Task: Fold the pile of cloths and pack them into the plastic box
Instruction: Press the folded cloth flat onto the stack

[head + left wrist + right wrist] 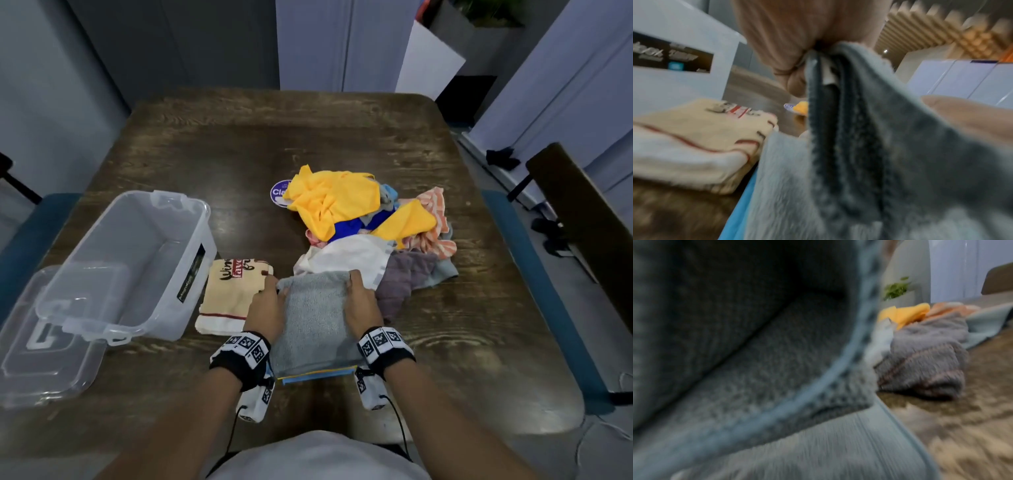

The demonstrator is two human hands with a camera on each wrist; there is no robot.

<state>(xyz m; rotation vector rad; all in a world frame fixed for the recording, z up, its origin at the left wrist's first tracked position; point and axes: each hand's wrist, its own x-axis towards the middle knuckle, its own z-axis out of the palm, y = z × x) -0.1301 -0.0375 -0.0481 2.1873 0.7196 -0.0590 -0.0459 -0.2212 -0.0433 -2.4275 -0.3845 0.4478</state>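
Observation:
A grey towel lies folded on the table in front of me, on top of a small stack with blue and yellow edges. My left hand grips the towel's far left corner, and the left wrist view shows fingers pinching the grey cloth. My right hand holds the far right corner; the towel fills the right wrist view. A folded cream cloth with lettering lies to the left. The clear plastic box stands open and empty at the left. The unfolded pile sits behind.
The box lid lies flat under the box at the table's left edge. A round purple sticker shows beside the yellow cloth. A chair stands at the right. Bare wooden table stretches beyond the pile.

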